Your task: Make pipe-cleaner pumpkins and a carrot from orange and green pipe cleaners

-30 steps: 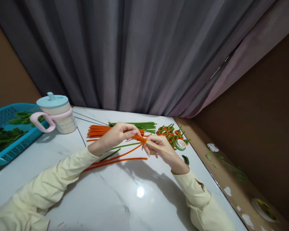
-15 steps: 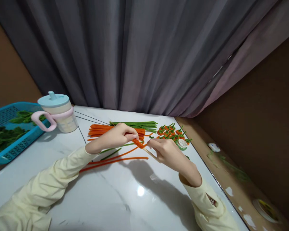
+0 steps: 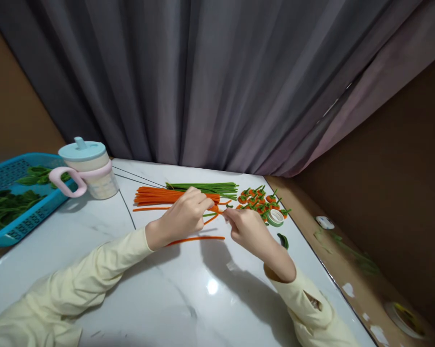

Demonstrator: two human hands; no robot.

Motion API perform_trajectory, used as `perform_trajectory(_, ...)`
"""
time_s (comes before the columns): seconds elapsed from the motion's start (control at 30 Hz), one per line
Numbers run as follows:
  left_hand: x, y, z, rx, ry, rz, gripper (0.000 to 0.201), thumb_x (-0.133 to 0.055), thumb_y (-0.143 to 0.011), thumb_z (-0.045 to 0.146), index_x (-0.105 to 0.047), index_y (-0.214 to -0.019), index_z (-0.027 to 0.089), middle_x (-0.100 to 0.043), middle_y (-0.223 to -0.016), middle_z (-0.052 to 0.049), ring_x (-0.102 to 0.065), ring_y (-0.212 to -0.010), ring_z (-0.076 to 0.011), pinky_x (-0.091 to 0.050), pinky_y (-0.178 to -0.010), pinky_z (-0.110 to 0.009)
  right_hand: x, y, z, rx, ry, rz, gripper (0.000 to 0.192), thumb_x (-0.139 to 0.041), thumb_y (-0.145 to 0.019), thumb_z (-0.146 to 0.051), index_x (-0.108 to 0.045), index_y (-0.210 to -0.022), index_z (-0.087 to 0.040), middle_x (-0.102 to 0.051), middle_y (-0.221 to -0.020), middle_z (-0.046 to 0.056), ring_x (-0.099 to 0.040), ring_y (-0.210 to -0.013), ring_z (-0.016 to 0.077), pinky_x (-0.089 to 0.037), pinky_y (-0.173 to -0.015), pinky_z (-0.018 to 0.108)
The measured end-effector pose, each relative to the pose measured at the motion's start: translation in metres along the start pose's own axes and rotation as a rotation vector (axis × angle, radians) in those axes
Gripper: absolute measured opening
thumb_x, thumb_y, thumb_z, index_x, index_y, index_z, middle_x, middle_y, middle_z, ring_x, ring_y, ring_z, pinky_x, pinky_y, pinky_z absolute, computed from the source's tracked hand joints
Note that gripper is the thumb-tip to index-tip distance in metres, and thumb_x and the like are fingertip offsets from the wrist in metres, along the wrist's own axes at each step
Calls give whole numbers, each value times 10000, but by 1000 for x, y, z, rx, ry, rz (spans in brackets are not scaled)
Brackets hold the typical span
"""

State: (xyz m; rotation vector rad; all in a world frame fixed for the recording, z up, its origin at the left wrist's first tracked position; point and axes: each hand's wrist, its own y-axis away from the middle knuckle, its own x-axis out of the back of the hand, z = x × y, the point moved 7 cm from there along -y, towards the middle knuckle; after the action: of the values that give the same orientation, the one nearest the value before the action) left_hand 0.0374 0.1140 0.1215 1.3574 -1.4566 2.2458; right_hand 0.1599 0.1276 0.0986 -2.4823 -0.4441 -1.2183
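Observation:
My left hand point(image 3: 188, 214) is closed on a coiled orange pipe cleaner point(image 3: 215, 208), which shows partly beyond its fingertips. My right hand point(image 3: 248, 231) pinches the end of the same pipe cleaner, and its fingers hide whatever else lies in the palm. Behind the left hand lie a bundle of orange pipe cleaners point(image 3: 156, 195) and a bundle of green pipe cleaners point(image 3: 210, 187). One loose orange pipe cleaner point(image 3: 206, 238) rests on the table below the hands. Several small orange pieces with green stems point(image 3: 255, 195) sit beyond the right hand.
A green-and-white tape roll point(image 3: 276, 217) and a curved dark green piece point(image 3: 283, 241) lie right of my right hand. To the left stand a lidded cup point(image 3: 98, 185) with a pink handle and a blue basket point(image 3: 29, 222) holding green pieces. A grey curtain point(image 3: 203, 96) hangs behind the table.
My left hand has shifted right and turned over the coil, now covering more of it. The pale flat stick seen at my right hand earlier no longer shows.

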Motion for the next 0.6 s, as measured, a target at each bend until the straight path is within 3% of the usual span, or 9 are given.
perform_trajectory(0.07, 1, -5, -6, 125, 215, -143, 282, -373, -699, 4, -622, -695, 136, -591, -627, -37, -496, -614, -156, -399, -644, -269, 12, 4, -7, 180, 279, -50, 266, -422, -598, 21, -597, -717, -141, -518, -571, 11, -338, -472, 92, -189, -515, 251)
perform_trajectory(0.17, -7, -6, -22, 430, 586, -318, 224, -467, -817, 216, -624, -677, 139, -483, -522, 24, -408, -494, -106, -328, -517, -225, 17, 2, -9, 355, 65, -116, 215, -414, -728, -58, -609, -706, -147, -534, -561, 14, -412, -497, 100, -252, -520, 229)
perform_trajectory(0.23, -13, -6, -29, 554, 808, -291, 267, -483, -830, 311, -606, -675, 132, -443, -513, 36, -398, -488, -99, -324, -513, -223, 10, -6, -1, 279, -297, -117, 233, -466, -822, -233, -586, -642, -148, -513, -505, 4, -402, -462, 93, -263, -486, 220)
perform_trajectory(0.3, -19, -4, -37, 621, 922, -152, 294, -439, -854, 333, -588, -698, 133, -469, -540, 25, -438, -516, -110, -360, -542, -233, -4, -13, 16, 42, -673, 10, 314, -506, -824, -384, -561, -622, -151, -497, -486, -4, -318, -405, 74, -222, -425, 219)
perform_trajectory(0.33, -22, -2, -41, 634, 896, -83, 282, -433, -858, 321, -577, -701, 136, -491, -562, 17, -453, -528, -116, -370, -546, -237, -14, -14, 18, -3, -726, 61, 369, -431, -852, -447, -545, -651, -158, -477, -470, -19, -238, -364, 61, -194, -394, 219)
perform_trajectory(0.4, -19, 1, -43, 544, 638, 76, 233, -433, -863, 258, -585, -731, 142, -547, -611, -7, -486, -568, -133, -395, -574, -251, -33, -14, 17, -57, -750, 95, 416, -327, -892, -467, -543, -723, -155, -435, -446, -44, -166, -337, 58, -179, -368, 223)
perform_trajectory(0.47, -11, 2, -27, 267, 288, 169, 223, -392, -833, 124, -600, -754, 143, -586, -662, -42, -507, -628, -163, -418, -644, -291, -43, -13, 16, -124, -582, 91, 462, -219, -927, -435, -546, -786, -141, -452, -445, -40, -163, -312, 66, -197, -356, 232)
perform_trajectory(0.53, -10, 4, -6, 17, -18, 146, 275, -360, -756, 17, -610, -768, 130, -572, -651, -65, -493, -636, -193, -417, -658, -327, -42, -12, 13, -132, -285, 50, 452, -195, -940, -358, -548, -759, -142, -479, -450, -22, -237, -316, 80, -237, -386, 235)
perform_trajectory(0.6, -11, 6, 4, -72, -195, 74, 310, -353, -691, -33, -612, -762, 121, -551, -634, -71, -478, -628, -210, -413, -644, -339, -30, -11, 10, -90, -74, 20, 339, -313, -906, -251, -535, -669, -154, -497, -473, -2, -344, -381, 94, -264, -454, 235)
